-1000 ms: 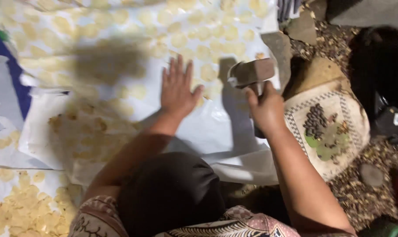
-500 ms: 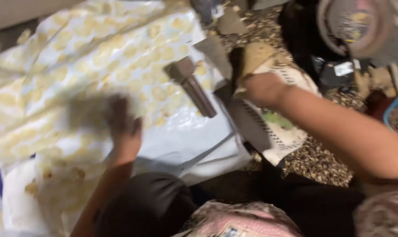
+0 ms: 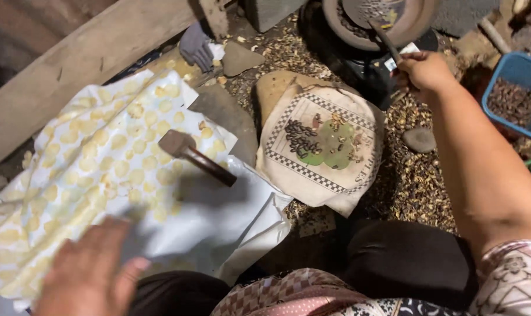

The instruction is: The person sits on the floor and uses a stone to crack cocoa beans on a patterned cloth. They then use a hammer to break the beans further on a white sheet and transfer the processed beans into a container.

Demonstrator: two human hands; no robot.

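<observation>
at the pan's (image 3: 336, 26) rim, right hand (image 3: 423, 70) gripping perhaps a spatula (image 3: 385, 38)

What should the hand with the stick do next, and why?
Probably stir what lies in the dark pan. The right hand grips a thin stick whose tip already reaches into the pan, while the hammer lies apart on the white sheet, and the left hand hovers blurred and empty.

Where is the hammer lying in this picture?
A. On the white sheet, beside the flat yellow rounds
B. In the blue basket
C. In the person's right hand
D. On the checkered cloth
A: the hammer lies loose on the white sheet, and the right hand holds a thin stick instead.
</observation>
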